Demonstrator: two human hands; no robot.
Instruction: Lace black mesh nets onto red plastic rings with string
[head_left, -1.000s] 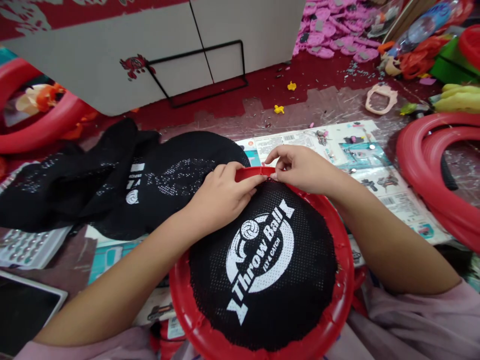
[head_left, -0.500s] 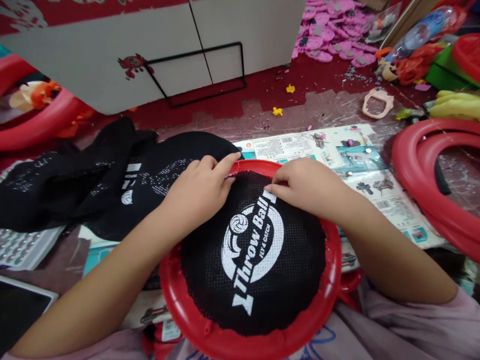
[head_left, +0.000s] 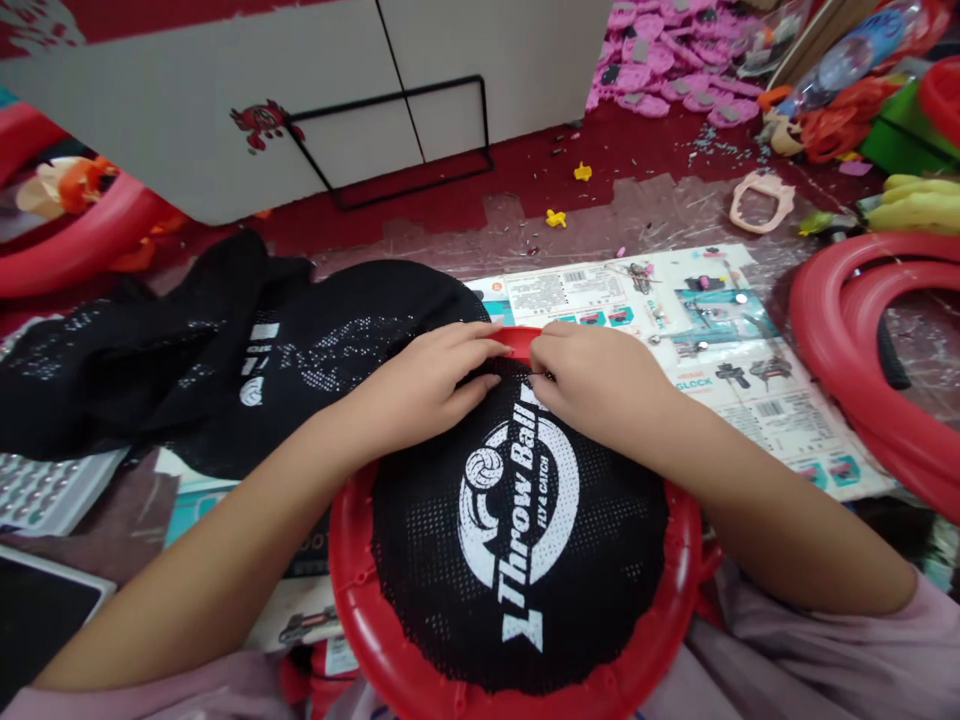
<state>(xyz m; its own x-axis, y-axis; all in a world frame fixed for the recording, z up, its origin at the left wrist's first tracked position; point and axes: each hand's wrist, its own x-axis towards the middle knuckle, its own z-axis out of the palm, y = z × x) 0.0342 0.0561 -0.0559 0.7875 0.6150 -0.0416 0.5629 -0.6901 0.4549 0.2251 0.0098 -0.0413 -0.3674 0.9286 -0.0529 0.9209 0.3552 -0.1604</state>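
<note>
A red plastic ring [head_left: 358,590] lies in front of me with a black mesh disc [head_left: 600,560] stretched inside it, printed "Throw Ball" in white. My left hand [head_left: 424,385] rests at the far edge of the ring, fingers pressed together on the mesh and rim. My right hand [head_left: 592,375] meets it there, fingertips pinched on the mesh edge by the rim. Both hands nearly touch each other.
A pile of black mesh discs [head_left: 225,350] lies at the left. Printed cardboard sheets [head_left: 712,330] lie under and beyond the ring. More red rings [head_left: 855,330] are stacked at the right, another red ring [head_left: 82,240] at the far left. A calculator [head_left: 37,490] sits at the left edge.
The ring has turned, so the printed logo now stands more upright. Both hands have come together at the far rim, the left having moved right along the edge.
</note>
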